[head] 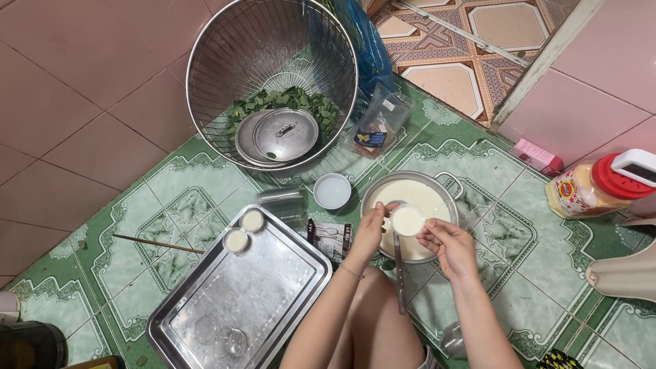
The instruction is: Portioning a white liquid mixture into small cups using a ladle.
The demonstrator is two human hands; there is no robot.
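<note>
Both hands are gripping a small round cup [408, 220] full of creamy white liquid over the steel pot [447, 186]: left hand [369, 231], right hand [447, 244]. Two filled cups [244, 230] are sitting on the steel tray [273, 294]; most of the tray is waiting, and the pot is holding plenty of liquid.

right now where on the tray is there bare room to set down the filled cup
The tray is bare across its middle, between the two filled cups at the far corner and the empty clear cups at the near end. Crowded: the floor between tray and pot, where both hands hold the cup.
</note>
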